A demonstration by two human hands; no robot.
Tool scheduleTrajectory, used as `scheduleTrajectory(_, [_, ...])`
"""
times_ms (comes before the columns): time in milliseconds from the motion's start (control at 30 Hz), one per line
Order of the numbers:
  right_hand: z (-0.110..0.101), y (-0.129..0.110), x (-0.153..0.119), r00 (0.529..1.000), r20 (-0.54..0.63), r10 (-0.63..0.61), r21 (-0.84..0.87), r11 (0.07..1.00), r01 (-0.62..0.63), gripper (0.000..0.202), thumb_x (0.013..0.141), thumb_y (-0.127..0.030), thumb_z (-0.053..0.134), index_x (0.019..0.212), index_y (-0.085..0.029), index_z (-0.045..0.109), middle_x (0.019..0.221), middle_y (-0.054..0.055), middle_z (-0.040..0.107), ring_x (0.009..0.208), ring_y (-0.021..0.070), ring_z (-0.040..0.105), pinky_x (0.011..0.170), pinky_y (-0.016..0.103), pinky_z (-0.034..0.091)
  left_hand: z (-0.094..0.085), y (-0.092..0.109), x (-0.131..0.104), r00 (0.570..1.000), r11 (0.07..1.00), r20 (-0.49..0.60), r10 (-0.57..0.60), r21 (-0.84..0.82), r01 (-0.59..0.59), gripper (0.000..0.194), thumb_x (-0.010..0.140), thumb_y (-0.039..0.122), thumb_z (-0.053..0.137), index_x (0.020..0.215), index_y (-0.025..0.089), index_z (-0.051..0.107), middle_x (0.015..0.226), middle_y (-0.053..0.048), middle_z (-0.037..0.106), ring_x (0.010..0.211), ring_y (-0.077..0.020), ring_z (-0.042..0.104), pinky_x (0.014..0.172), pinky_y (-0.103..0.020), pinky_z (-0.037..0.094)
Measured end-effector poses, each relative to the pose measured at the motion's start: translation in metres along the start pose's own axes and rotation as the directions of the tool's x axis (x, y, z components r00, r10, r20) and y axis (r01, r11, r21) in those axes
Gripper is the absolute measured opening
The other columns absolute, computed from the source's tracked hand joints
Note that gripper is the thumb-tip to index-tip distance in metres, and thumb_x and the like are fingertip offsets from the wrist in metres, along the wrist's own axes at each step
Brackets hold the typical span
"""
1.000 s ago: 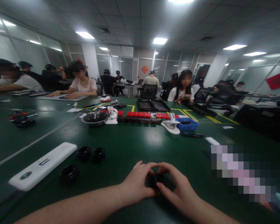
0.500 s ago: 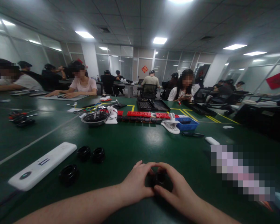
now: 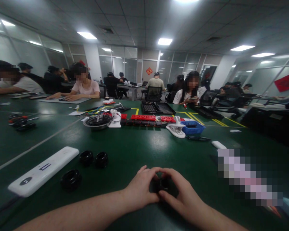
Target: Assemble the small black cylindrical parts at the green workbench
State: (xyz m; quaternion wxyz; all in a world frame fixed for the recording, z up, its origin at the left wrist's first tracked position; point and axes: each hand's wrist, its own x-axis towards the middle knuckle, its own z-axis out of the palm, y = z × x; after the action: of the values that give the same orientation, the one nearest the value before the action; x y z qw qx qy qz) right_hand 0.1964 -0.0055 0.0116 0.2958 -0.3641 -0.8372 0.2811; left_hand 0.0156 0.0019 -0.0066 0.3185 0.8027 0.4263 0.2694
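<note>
Low in the middle of the head view, my left hand [image 3: 142, 185] and my right hand [image 3: 183, 190] meet around a black ring-shaped part [image 3: 164, 184]. Fingertips of both hands touch at the far side, and the thumbs curl in on the near side. The ring has a round hole in its middle; its underside and sides are partly hidden by my fingers. To the left, three similar black rings lie on the green table: one ring [image 3: 71, 180] nearer me, another ring [image 3: 86, 158] and a third ring [image 3: 101, 159] side by side farther off.
A long white device [image 3: 44, 171] with a cable lies at left. Across the table [image 3: 135, 146] stand a metal bowl [image 3: 97, 123] of black items, red strips [image 3: 143, 117], a white clamp [image 3: 176, 128], a blue bin [image 3: 194, 128] and a black tray [image 3: 157, 107]. People sit beyond.
</note>
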Motion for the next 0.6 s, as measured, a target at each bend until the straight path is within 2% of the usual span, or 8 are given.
scheduleTrajectory(200, [-0.002,-0.002,-0.003,0.991,0.037,-0.129,0.04,0.991,0.128,0.058,0.07,-0.003,0.048,0.122,-0.025,0.034,0.117,0.007,0.049,0.106,0.0203,0.049,0.093,0.037,0.04,0.001,-0.001,0.0,1.0,1.0,-0.01,0.008,-0.007,-0.008,0.064,0.059,0.026,0.074,0.116,0.026,0.044,0.101,-0.001,0.061,0.095,-0.0224,0.055,0.102,-0.05,0.014])
scheduleTrajectory(300, [-0.002,-0.003,-0.001,0.996,0.034,-0.085,0.005,0.996,0.085,0.058,0.068,-0.005,0.053,0.12,-0.024,0.036,0.115,0.007,0.05,0.104,0.021,0.049,0.091,0.038,0.041,0.002,-0.003,0.0,1.0,1.0,-0.004,0.011,0.008,-0.011,0.062,0.061,0.029,0.073,0.116,0.025,0.044,0.098,-0.001,0.062,0.093,-0.0222,0.055,0.102,-0.05,0.016])
scheduleTrajectory(467, [0.002,0.003,0.0,0.999,-0.038,0.039,-0.05,0.998,-0.041,0.051,0.068,-0.012,0.06,0.114,-0.021,0.041,0.102,0.007,0.054,0.093,0.0223,0.054,0.083,0.04,0.045,0.002,-0.004,0.0,1.0,0.999,-0.006,-0.006,0.04,0.006,0.068,0.061,0.03,0.072,0.121,0.023,0.041,0.095,-0.002,0.061,0.095,-0.0221,0.055,0.102,-0.049,0.016])
scheduleTrajectory(600, [0.005,0.009,-0.003,0.996,-0.081,0.034,-0.042,0.998,-0.037,0.049,0.072,-0.014,0.056,0.117,-0.021,0.038,0.1,0.007,0.055,0.092,0.0219,0.055,0.083,0.039,0.046,0.002,-0.002,0.0,1.0,1.0,-0.011,-0.005,0.031,0.005,0.067,0.061,0.027,0.072,0.121,0.023,0.041,0.094,-0.002,0.062,0.094,-0.0215,0.056,0.102,-0.049,0.016])
